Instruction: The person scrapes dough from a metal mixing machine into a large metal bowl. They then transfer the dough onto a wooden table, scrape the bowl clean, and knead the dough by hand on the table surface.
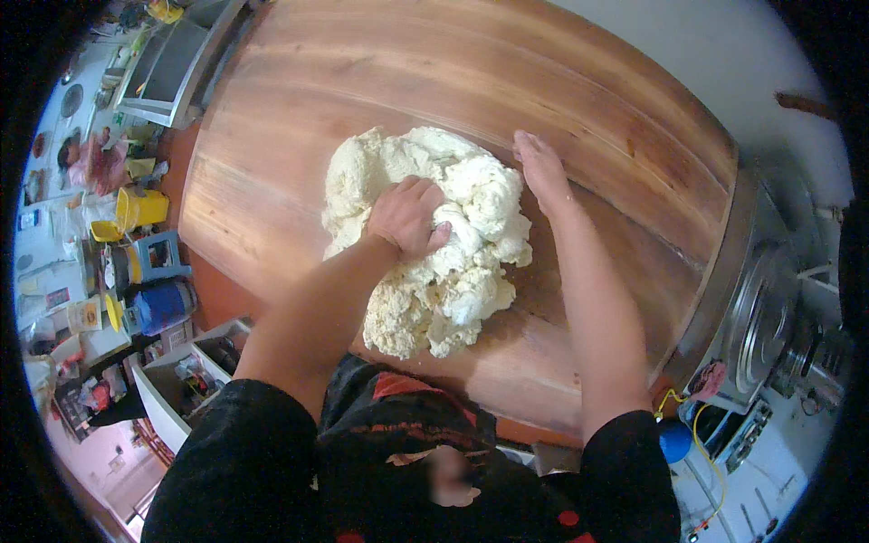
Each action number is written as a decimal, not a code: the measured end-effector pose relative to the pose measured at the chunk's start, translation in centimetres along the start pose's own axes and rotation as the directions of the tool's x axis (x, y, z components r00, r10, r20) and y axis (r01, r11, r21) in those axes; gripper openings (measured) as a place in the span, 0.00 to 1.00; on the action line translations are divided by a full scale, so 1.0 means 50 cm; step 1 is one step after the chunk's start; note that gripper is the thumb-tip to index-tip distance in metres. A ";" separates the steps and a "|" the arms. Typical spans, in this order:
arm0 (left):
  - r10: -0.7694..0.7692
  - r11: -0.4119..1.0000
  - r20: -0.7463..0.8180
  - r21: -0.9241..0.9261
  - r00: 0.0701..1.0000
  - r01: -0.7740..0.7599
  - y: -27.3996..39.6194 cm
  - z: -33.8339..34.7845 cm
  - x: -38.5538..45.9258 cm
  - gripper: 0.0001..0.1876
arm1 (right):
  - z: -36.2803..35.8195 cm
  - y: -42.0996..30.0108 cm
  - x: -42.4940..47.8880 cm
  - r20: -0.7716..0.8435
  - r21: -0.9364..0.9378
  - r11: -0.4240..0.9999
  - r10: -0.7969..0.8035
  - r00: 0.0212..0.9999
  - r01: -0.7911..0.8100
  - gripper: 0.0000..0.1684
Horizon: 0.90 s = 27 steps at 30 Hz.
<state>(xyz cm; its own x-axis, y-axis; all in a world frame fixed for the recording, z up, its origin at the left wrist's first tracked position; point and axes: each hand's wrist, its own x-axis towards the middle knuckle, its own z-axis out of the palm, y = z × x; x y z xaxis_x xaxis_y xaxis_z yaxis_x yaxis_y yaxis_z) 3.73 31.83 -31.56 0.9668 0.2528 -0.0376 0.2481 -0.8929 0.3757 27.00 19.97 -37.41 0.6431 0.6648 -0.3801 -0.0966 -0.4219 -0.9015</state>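
Note:
A large, lumpy mass of pale dough (482, 197) lies on a wooden tabletop (305, 81). Its near part looks rough and crumbly, while the upper part is smoother. My left hand (407, 216) presses into the middle of the dough, palm down, fingers partly sunk or curled against it. Just beyond the dough's right edge, my right hand (541, 166) is raised over the wood with its side turned towards me and holds nothing. A narrow gap separates it from the dough.
An open drawer (163, 397) with small items juts out at lower left. Beyond the left edge stand a yellow bin (142, 209), a blue stool (159, 254) and a person in pink (102, 163). Round metal lids (764, 315) are at right, past the table's raised edge.

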 end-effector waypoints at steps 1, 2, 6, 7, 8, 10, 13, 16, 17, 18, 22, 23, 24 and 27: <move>0.013 0.999 0.012 -0.030 1.000 -0.013 -0.009 -0.001 0.009 0.20 | 0.019 -0.019 0.019 0.068 0.001 0.999 0.036 0.997 -0.036 0.38; 0.015 1.000 0.022 -0.020 1.000 -0.015 -0.016 -0.001 0.016 0.20 | 0.035 -0.042 0.031 0.135 -0.044 0.996 0.078 0.988 -0.072 0.39; 0.115 0.993 0.007 -0.029 0.993 -0.115 -0.052 0.013 0.071 0.20 | 0.055 -0.065 0.114 0.307 -0.269 0.957 0.197 0.931 -0.113 0.44; 0.144 0.989 0.007 -0.024 0.990 -0.144 -0.059 0.017 0.087 0.20 | 0.054 -0.059 0.136 0.349 -0.274 0.952 0.229 0.909 -0.135 0.44; 0.180 0.984 0.002 -0.013 0.984 -0.179 -0.063 0.018 0.102 0.20 | 0.057 -0.061 0.149 0.385 -0.278 0.949 0.254 0.887 -0.151 0.44; 0.156 0.988 -0.004 -0.009 0.988 -0.156 -0.074 0.003 0.118 0.19 | 0.089 -0.141 0.133 0.383 -0.437 0.896 0.269 0.884 -0.083 0.44; 0.074 0.994 0.060 -0.079 0.995 -0.069 -0.058 -0.018 0.097 0.19 | 0.120 -0.157 0.119 0.364 -0.529 0.842 0.337 0.868 -0.105 0.45; 0.140 0.974 0.504 -0.224 0.852 -0.027 -0.044 -0.137 0.089 0.25 | 0.111 -0.134 0.095 0.284 -0.796 0.605 0.405 0.869 -0.022 0.39; 0.276 0.950 0.451 -0.261 0.848 -0.171 -0.055 -0.166 0.090 0.21 | 0.079 -0.088 0.081 0.300 -0.781 0.624 0.336 0.893 0.027 0.43; 0.287 0.936 0.402 -0.312 0.870 -0.165 -0.058 -0.212 0.120 0.20 | 0.044 -0.051 0.067 0.316 -0.771 0.632 0.269 0.910 0.082 0.47; 0.138 0.895 0.062 -0.434 0.988 -0.098 -0.171 -0.169 0.214 0.21 | 0.138 -0.172 -0.112 0.244 -0.779 0.613 0.101 0.964 0.133 0.41; 0.092 0.907 0.082 -0.418 0.992 -0.049 -0.210 -0.168 0.198 0.21 | 0.181 -0.207 -0.136 0.234 -0.785 0.600 0.058 0.970 0.153 0.41; 0.090 0.903 0.114 -0.427 0.989 -0.033 -0.227 -0.151 0.181 0.21 | 0.202 -0.225 -0.171 0.190 -0.801 0.584 0.038 0.981 0.133 0.40; 0.187 0.846 0.163 -0.528 0.969 -0.074 -0.215 -0.091 0.145 0.21 | 0.200 -0.218 -0.261 0.069 -0.813 0.569 -0.114 0.991 0.122 0.39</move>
<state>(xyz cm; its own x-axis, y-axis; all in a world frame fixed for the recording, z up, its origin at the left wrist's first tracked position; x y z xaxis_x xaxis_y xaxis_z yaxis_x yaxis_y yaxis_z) 7.80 44.94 -31.66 0.9929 0.0172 -0.1173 0.1056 -0.5771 0.8098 12.07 22.06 -24.71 0.5960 0.7494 -0.2885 0.6410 -0.6604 -0.3912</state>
